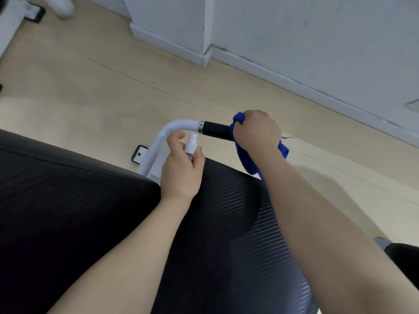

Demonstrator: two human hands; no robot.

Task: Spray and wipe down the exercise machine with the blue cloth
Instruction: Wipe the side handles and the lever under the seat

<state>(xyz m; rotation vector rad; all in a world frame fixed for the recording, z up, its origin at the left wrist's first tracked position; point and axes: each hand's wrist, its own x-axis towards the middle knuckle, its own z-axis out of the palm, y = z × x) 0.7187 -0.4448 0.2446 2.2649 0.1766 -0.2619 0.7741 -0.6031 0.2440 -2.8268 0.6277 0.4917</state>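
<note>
**Inspection note: handlebar grip under wipe, sprayer held ready**

Both hands are occupied at the machine's handlebar. Right hand (pixel 256 130) is closed in a fist round the blue cloth (pixel 246 158), which is wrapped over the outer end of the black foam grip (pixel 215 130); loose cloth hangs below the fist and shows again on its far side. Left hand (pixel 181 168) holds a small white spray bottle (pixel 192 145), fingers curled round the body, with one finger raised beside the nozzle head. I cannot tell whether the pump is being pressed.

The exercise machine's white tube (pixel 158 141) rises from beside the black padded seat (pixel 68 200), bends, and runs out toward my right as the grip, past a metal collar (pixel 201 126). The grip's long axis therefore lies left to right across the view, slightly downward toward the right hand.

My judgement: the relation that matters is along that axis. The cloth sits at the outer end of the grip; the bare length lies between the two hands, with the nozzle just beside the bend. The right hand is the nearer to the work and would wipe by sliding inward along the grip toward the collar. The white tube and seat show no contact with the cloth at this moment.

A textured black pad (pixel 238 223) lies beneath both forearms, above the pale wooden floor (pixel 90 87).
</note>
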